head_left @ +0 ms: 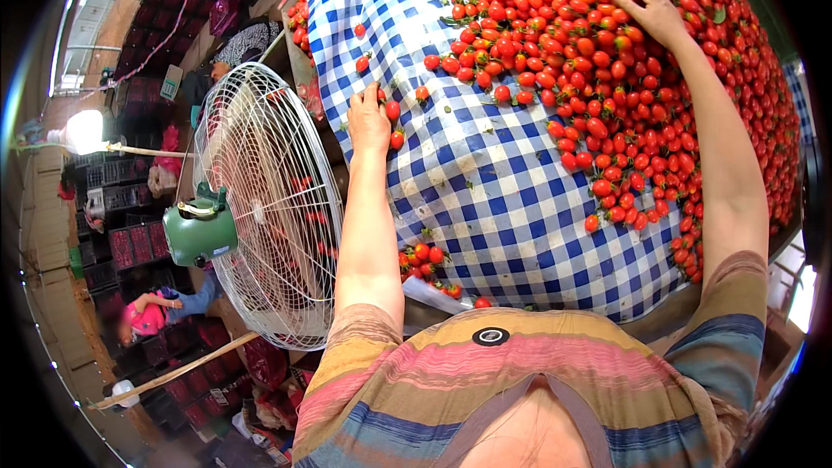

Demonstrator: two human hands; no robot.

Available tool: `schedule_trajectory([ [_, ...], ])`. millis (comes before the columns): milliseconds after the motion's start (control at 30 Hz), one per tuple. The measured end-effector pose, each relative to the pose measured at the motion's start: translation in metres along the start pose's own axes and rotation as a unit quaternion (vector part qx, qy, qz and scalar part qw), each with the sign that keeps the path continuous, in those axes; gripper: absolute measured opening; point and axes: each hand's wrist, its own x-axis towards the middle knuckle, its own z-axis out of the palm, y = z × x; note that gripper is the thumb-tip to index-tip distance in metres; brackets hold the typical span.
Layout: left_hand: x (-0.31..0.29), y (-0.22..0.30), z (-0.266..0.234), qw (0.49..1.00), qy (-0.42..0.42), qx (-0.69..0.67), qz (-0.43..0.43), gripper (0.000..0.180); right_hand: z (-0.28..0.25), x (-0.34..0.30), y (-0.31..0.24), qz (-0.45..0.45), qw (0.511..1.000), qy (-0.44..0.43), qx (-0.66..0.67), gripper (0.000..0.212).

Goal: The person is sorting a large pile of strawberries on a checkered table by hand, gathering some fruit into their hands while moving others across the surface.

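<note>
A big heap of red cherry tomatoes [598, 61] covers the right and far part of a blue-and-white checked cloth [485, 199]. My right hand [656, 16] rests on the far part of this heap, its fingers spread and nothing visibly gripped. On the cloth's left side lies my left hand [370, 124], fingers stretched forward. A few loose tomatoes [393, 111] sit right beside its fingers, and another tomato [362, 64] lies just beyond the fingertips. My left fingers' undersides are hidden.
Left of my left arm stands a large fan with a white wire cage [269, 208] and green motor [199, 230]. More tomatoes [422, 253] lie near the cloth's front-left edge. Further left are stacked dark crates [139, 244], a lit bulb [85, 132] and a person in pink [149, 314].
</note>
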Motion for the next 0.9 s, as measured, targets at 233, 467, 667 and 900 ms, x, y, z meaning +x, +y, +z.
schedule_trajectory([
  [233,-0.052,0.079,-0.069,0.986,0.058,-0.152,0.025,0.043,0.088,-0.087,-0.113,0.059,0.973,-0.067,0.212,0.069],
  [467,-0.091,0.120,-0.130,0.960,0.065,-0.253,0.105,0.041,0.087,-0.182,-0.247,-0.037,0.976,-0.112,0.183,0.065],
  [667,-0.163,0.169,-0.107,0.917,0.010,-0.291,0.272,0.047,0.009,-0.266,-0.241,0.128,0.747,-0.105,0.644,0.049],
  [900,-0.152,0.232,-0.061,0.902,0.004,-0.215,0.375,0.038,-0.058,-0.376,-0.141,0.337,0.235,-0.031,0.911,0.035],
])
